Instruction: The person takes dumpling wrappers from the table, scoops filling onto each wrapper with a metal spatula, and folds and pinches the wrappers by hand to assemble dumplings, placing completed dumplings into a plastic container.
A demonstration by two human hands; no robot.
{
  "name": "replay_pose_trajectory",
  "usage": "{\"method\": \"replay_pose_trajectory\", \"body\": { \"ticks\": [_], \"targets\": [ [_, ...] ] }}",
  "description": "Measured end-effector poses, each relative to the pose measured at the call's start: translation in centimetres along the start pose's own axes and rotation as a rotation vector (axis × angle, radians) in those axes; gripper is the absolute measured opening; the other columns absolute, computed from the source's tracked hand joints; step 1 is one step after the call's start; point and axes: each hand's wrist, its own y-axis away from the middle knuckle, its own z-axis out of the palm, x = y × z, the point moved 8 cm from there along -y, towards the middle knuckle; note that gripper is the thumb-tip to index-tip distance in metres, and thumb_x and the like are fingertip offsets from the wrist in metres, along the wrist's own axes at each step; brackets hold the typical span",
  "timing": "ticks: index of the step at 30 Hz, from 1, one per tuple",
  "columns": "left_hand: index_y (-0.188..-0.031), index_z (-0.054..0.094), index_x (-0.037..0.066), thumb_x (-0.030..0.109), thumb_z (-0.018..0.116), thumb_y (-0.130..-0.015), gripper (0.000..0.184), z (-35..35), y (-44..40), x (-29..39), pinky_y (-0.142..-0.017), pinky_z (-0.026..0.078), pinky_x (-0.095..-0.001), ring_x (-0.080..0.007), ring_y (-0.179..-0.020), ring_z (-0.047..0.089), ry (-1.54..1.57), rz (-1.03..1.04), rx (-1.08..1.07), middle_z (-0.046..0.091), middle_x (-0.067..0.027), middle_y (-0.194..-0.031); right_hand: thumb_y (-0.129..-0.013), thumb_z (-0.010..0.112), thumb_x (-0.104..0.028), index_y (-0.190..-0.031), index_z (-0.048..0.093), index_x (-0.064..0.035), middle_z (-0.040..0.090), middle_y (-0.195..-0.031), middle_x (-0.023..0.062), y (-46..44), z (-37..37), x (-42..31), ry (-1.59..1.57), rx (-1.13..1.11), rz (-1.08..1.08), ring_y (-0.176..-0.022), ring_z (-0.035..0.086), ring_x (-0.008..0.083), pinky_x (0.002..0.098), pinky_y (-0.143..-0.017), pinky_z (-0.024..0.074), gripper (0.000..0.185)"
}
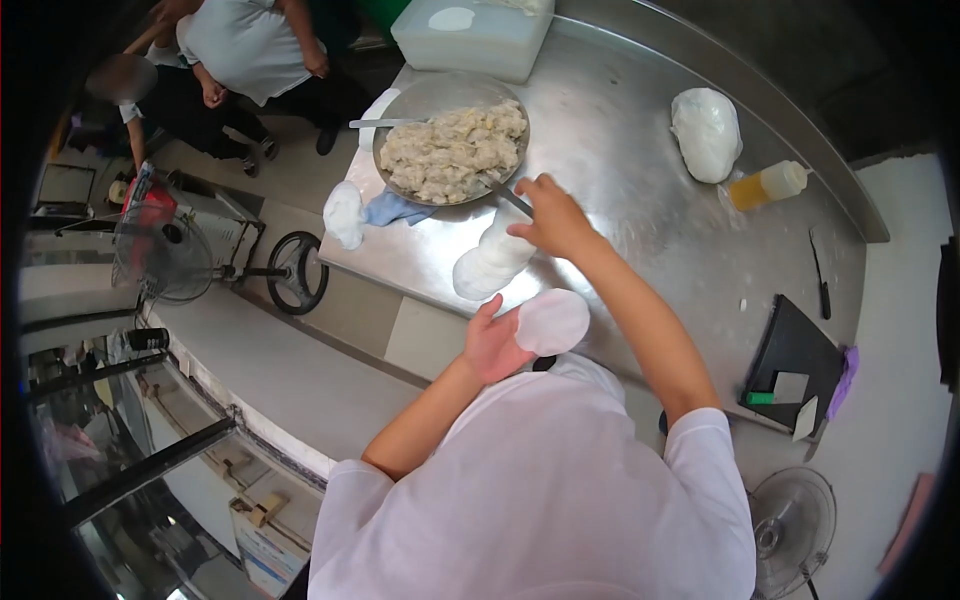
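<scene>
Wrapper rests on the open palm of the left hand, near the table, while the right hand grips a utensil reaching into the filling. Tilting that palm could let the thin round slide or fold. The utensil's tip looks buried; the left fingers are mostly hidden beneath the wrapper.

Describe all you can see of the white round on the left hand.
The white round looks like thin, smooth dough, nearly circular, its upper face bare and its underside hidden. It lies spread on the left hand, which supports it from below, between the white shirt and the overlapping rounds.
</scene>
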Motion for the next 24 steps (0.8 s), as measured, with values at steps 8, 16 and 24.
{"method": "replay_pose_trajectory", "body": {
  "ticks": [8,16,24],
  "targets": [
    [-0.151,0.024,-0.001,0.061,0.040,-0.093,0.086,-2.2,2.7,4.5,-0.118,0.022,-0.0451,-0.0303,-0.144,0.030,-0.071,0.282,0.164,0.032,-0.0146,-0.156,-0.085,0.056,-0.007,-0.093,0.066,-0.0057,0.067,-0.089,0.0143,-3.8,1.3,-2.0,0.627,-0.092,-0.122,-0.083,0.070,0.0317,0.0419,-0.066,0.0571,0.012],
    [-0.152,0.024,-0.002,0.061,0.037,-0.092,0.087,-3.5,2.6,7.0,-0.119,0.020,-0.0431,-0.0296,-0.145,0.029,-0.027,0.378,0.226,0.031,-0.0152,-0.157,-0.087,0.055,-0.012,-0.086,0.071,-0.0140,0.072,-0.087,0.0086,-9.5,-7.0,0.2,0.857,-0.133,-0.147,-0.080,0.070,0.0265,0.0404,-0.067,0.0548,0.016],
    [-0.149,0.032,-0.002,0.059,0.037,-0.093,0.082,-4.2,2.2,9.1,-0.118,0.023,-0.0422,-0.0295,-0.143,0.033,-0.021,0.419,0.349,0.038,-0.0154,-0.153,-0.084,0.052,-0.007,-0.086,0.071,-0.0091,0.071,-0.091,0.0131,-8.9,-4.4,-0.2,0.759,-0.394,-0.171,-0.086,0.069,0.0312,0.0426,-0.074,0.0549,0.019]
  ]
}}
